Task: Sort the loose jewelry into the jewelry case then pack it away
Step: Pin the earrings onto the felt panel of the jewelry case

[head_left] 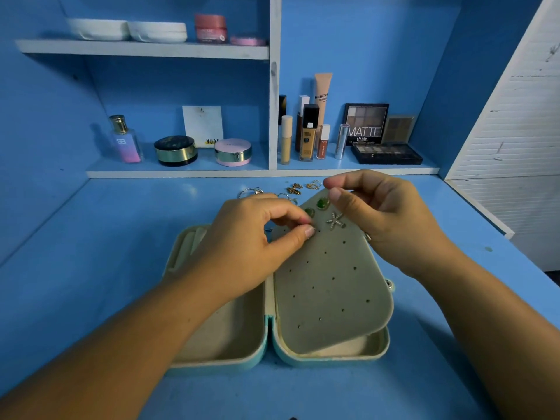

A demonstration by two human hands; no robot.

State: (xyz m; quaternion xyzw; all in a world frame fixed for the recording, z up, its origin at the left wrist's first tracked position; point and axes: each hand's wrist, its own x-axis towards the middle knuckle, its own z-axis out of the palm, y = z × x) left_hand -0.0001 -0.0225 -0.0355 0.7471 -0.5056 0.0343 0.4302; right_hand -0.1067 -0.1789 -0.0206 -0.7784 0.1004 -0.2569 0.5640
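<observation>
**Small stud meets a wobbling panel over open jewelry case**

A pale teal clamshell jewelry case with cream lining lies open on the blue desk. A grey-beige perforated panel is tilted up over the case's right half. The left hand has its grip narrowed to thumb and forefinger, pinching what looks to be a small stud against the panel above the case's hinge. The stud is almost hidden by the fingertips.

The right hand has its grip closed round the panel's far tip, thumb in front. Two green stone studs and a starfish-shaped rhinestone stud already sit in the panel near that tip.

Loose gold earrings and silver hoops wait on the desk just beyond the case's far edge.

The danger is a missed hole. Should the post skid off, the stud could drop into the case or roll across the desk. Held only at one end, the panel may also flex under pressure and shake the fitted studs loose.
</observation>
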